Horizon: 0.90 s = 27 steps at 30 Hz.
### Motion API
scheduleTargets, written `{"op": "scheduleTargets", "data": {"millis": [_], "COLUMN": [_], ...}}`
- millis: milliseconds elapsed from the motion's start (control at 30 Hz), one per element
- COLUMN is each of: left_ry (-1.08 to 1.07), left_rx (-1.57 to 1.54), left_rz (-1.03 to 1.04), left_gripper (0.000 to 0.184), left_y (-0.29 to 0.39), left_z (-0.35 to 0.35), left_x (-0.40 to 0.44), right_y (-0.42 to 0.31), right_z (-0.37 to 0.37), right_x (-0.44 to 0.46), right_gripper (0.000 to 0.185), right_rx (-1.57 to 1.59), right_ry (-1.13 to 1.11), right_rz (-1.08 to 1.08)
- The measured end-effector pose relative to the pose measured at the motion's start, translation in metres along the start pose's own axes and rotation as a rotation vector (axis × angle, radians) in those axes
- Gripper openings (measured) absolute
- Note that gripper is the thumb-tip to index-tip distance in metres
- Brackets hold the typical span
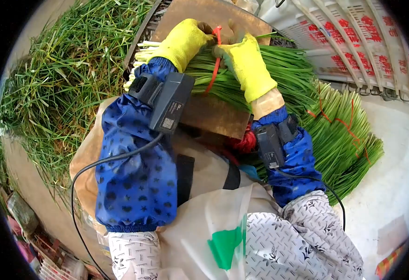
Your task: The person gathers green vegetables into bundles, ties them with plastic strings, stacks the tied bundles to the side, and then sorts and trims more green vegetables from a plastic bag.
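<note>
A bundle of long green stalks (279,63) with pale ends at the left lies across a brown board (218,114). A red tie (213,77) runs around the bundle. My left hand (185,42), in a yellow glove, is closed at the tie's upper end, above the bundle. Just to the right, my right hand (246,60), also gloved in yellow, has its fingers closed on the red tie near the same spot. The fingertips of both hands are partly hidden by dark glove palms and shadow.
Loose grass and leaves (73,84) are heaped at the left. More green bundles with red ties (344,126) lie at the right on a white surface (381,186). White sacks with red print (353,37) stand at the upper right. Red string (246,141) hangs by the board.
</note>
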<state>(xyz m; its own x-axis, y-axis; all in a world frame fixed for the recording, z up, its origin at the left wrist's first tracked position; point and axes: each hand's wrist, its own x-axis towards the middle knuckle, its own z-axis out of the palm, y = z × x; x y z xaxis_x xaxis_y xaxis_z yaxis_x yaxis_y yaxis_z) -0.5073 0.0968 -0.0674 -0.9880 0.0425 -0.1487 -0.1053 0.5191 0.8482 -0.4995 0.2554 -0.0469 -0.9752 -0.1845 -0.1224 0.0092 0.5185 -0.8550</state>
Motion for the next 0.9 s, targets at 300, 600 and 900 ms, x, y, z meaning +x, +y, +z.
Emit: {"op": "scheduleTargets", "data": {"millis": [300,600,900], "left_ry": [0.036,0.035,0.085], "left_rx": [-0.088,-0.029,0.034], "left_rz": [0.019,-0.02,0.097], "left_gripper": [0.028,0.027,0.023], "left_y": [-0.016,0.0,-0.009], "left_z": [0.007,0.001,0.007], "left_x": [0.005,-0.004,-0.003], "right_y": [-0.002,-0.009,-0.019], "right_z": [-0.005,-0.004,-0.006], "right_x": [0.009,-0.001,0.005], "right_gripper": [0.075,0.072,0.081], "right_rx": [-0.169,-0.061,-0.148], "right_ry": [-0.139,-0.094,-0.16], "right_rz": [0.019,0.032,0.018]}}
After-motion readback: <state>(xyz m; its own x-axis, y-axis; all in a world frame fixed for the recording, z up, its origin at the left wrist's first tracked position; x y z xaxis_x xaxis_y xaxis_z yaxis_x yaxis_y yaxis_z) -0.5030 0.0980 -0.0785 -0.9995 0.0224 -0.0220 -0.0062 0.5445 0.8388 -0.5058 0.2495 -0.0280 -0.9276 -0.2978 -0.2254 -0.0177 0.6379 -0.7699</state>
